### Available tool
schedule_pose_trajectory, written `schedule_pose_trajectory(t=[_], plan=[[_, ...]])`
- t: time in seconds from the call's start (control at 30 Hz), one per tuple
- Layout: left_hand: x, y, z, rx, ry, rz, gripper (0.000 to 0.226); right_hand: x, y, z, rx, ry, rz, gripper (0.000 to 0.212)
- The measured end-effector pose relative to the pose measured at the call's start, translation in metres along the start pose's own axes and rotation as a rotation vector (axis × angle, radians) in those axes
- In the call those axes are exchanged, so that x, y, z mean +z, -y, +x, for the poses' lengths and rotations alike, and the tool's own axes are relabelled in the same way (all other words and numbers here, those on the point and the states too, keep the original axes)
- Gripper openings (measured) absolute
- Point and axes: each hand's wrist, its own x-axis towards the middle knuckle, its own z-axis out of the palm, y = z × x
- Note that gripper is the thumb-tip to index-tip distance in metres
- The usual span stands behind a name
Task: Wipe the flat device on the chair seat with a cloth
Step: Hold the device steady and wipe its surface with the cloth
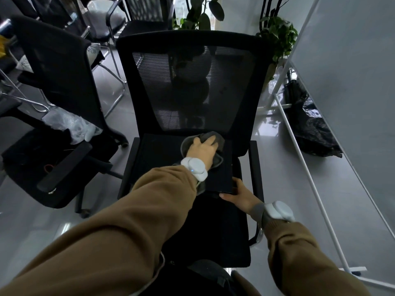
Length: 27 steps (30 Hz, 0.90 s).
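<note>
A flat black device (171, 159) is seen lying on the seat of a black mesh-backed office chair (192, 82), toward the back of the seat and close under the backrest. A grey cloth (215, 159) is spread on the far right part of the device's top, and the left hand (203, 149) is laid on it with fingers stretched forward and pressed flat, so that nothing is clasped; the cloth is merely held down under the palm and fingers. The near right corner of the device is gripped by the right hand (239, 194), the thumb being curled along the front edge and the fingers along the right side. Both arms are covered by tan sleeves (128, 221), and a white band-like unit (195, 168) is worn on each wrist. To the left, a second black office chair (53, 103) is seen, with crumpled clear plastic (70, 127) resting on its seat. Green potted plants (275, 35) are visible behind the backrest, a white metal frame (299, 146) stands at the right, and a black plastic bag (312, 129) lies on the glossy grey floor (277, 189) beyond it.
</note>
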Motion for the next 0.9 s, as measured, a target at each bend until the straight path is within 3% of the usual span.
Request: schedule_pose_trajectory(t=[0.27,0.47,0.67,0.9], plan=[[-0.009,0.086,-0.025,-0.254,-0.004,0.065,0.047,0.001,0.007,-0.003,-0.009,0.02,-0.027,0.077],[-0.016,0.135,-0.056,-0.35,-0.073,0.086,0.041,0.001,0.007,-0.004,-0.008,0.011,-0.05,0.078],[-0.009,0.137,-0.067,-0.394,-0.176,-0.038,0.044,0.004,0.006,-0.005,-0.005,-0.01,-0.045,0.08],[-0.011,0.108,-0.051,-0.337,-0.052,-0.092,0.049,0.005,0.007,-0.005,-0.002,-0.028,-0.04,0.08]])
